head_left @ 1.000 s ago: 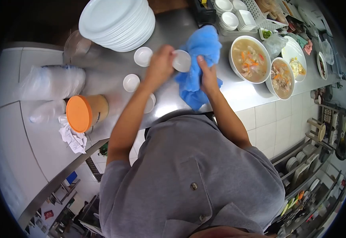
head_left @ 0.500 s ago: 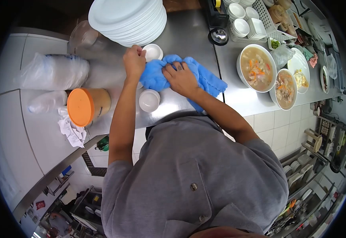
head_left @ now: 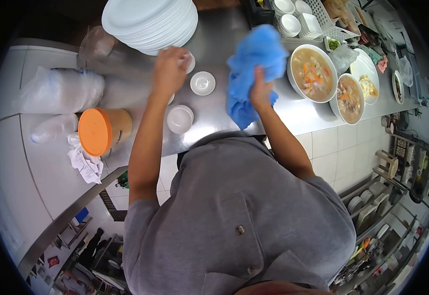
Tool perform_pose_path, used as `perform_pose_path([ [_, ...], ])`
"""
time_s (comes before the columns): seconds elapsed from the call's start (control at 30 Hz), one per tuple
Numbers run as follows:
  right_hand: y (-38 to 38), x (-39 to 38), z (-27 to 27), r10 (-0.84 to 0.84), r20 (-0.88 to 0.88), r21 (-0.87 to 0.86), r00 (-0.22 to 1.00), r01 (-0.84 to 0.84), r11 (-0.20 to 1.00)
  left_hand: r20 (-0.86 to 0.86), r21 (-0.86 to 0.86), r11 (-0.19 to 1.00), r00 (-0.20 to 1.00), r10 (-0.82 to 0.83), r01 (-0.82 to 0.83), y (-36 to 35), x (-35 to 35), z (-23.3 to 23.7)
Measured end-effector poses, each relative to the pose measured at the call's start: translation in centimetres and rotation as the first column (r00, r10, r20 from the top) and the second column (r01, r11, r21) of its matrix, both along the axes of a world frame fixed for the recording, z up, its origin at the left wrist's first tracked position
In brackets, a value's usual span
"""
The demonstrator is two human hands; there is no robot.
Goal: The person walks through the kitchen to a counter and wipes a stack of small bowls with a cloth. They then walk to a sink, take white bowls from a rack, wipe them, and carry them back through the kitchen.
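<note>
My left hand is closed at the rim of a small white bowl, its fingers a little blurred and covering part of it. In my right hand a blue cloth is bunched up above the steel counter, smeared by motion at its top. Between the hands sits a small white dish, upright. Nearer my body stand small white bowls, stacked, and another white rim peeks out beside my left wrist.
A tall stack of white plates stands behind my left hand. To the left are an orange-lidded tub and plastic-wrapped packs. Two soup bowls stand right of the cloth, near a plate with food.
My right hand has lifted the blue cloth off the counter and moved it right, uncovering the small dish. My left hand has stayed by the small bowl near the plates.
</note>
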State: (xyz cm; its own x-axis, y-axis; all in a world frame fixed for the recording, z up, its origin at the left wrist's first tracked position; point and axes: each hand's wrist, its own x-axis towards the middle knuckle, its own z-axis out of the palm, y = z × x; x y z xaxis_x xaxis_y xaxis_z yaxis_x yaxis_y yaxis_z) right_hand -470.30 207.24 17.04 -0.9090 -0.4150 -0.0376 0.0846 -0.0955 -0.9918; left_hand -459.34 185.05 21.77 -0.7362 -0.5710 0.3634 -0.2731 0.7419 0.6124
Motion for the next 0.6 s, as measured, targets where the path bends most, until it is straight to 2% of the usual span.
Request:
perform_pose_path([
  [0.03, 0.6, -0.4, 0.3, 0.001, 0.000, 0.002, 1.000, -0.001, 1.000, 0.132, -0.213, 0.952, 0.972, -0.195, 0.220, 0.8, -0.8, -0.3],
  [0.07, 1.0, -0.7, 0.4, -0.075, -0.004, -0.102, 0.997, 0.074, 0.992, 0.298, -0.382, 0.812, 0.890, -0.345, 0.442, 1.4, -1.3, -0.5],
  [0.1, 1.2, -0.9, 0.7, -0.151, 0.000, -0.205, 0.988, 0.148, 0.967, 0.297, -0.383, 0.811, 0.890, -0.345, 0.442, 1.9, -1.6, -0.7],
  [0.13, 1.7, -0.7, 1.0, -0.153, -0.001, -0.206, 0.988, 0.149, 0.967, 0.492, -0.311, 0.770, 0.788, -0.371, 0.557, 2.4, -1.8, -0.9],
  [0.17, 2.3, -0.3, 1.4, -0.119, -0.071, -0.117, 0.990, 0.110, 0.987, 0.661, -0.218, 0.728, 0.647, -0.380, 0.651, 2.6, -2.0, -1.0],
  [0.2, 2.6, 0.0, 1.7, -0.081, -0.138, -0.027, 0.987, 0.078, 0.997, 0.661, -0.225, 0.724, 0.648, -0.378, 0.652, 2.3, -2.3, -1.2],
  [0.27, 2.7, 1.0, 1.8, -0.103, -0.122, -0.032, 0.987, 0.100, 0.995, 0.702, -0.090, 0.702, 0.545, -0.459, 0.707, 1.4, -2.4, -1.5],
  [0.3, 2.5, 1.1, 1.8, -0.123, -0.107, -0.031, 0.987, 0.120, 0.992, 0.706, -0.094, 0.697, 0.541, -0.456, 0.710, 1.4, -2.5, -1.2],
  [0.33, 2.3, 1.1, 1.8, -0.126, -0.104, -0.037, 0.987, 0.123, 0.992, 0.539, -0.061, 0.760, 0.663, -0.520, 0.647, 1.8, -2.3, -1.0],
  [0.37, 2.1, 1.1, 1.7, -0.035, -0.065, 0.037, 0.997, 0.037, 0.999, 0.348, -0.007, 0.811, 0.762, -0.547, 0.585, 2.2, -2.0, -0.8],
  [0.4, 1.7, 1.1, 1.7, 0.054, -0.021, 0.106, 0.998, -0.052, 0.993, 0.352, -0.010, 0.809, 0.759, -0.547, 0.588, 3.1, -2.1, -0.3],
  [0.43, 0.4, 1.8, 2.9, 0.081, 0.108, -0.084, 0.991, -0.072, 0.994, 0.210, 0.034, 0.864, 0.842, -0.497, 0.502, 4.7, -2.1, 0.5],
  [0.47, -0.4, 1.8, 3.2, 0.086, 0.112, -0.084, 0.990, -0.077, 0.993, 0.067, 0.093, 0.906, 0.905, -0.419, 0.412, 5.8, -2.1, 0.9],
  [0.53, -1.8, 1.2, 3.3, 0.115, 0.270, -0.067, 0.956, -0.101, 0.993, 0.024, 0.073, 0.931, 0.932, -0.360, 0.358, 6.3, -1.9, 0.9],
  [0.6, -2.4, 0.9, 3.6, 0.110, 0.200, -0.036, 0.974, -0.104, 0.994, 0.038, 0.116, 0.949, 0.954, -0.299, 0.293, 5.9, -1.6, 1.1],
])
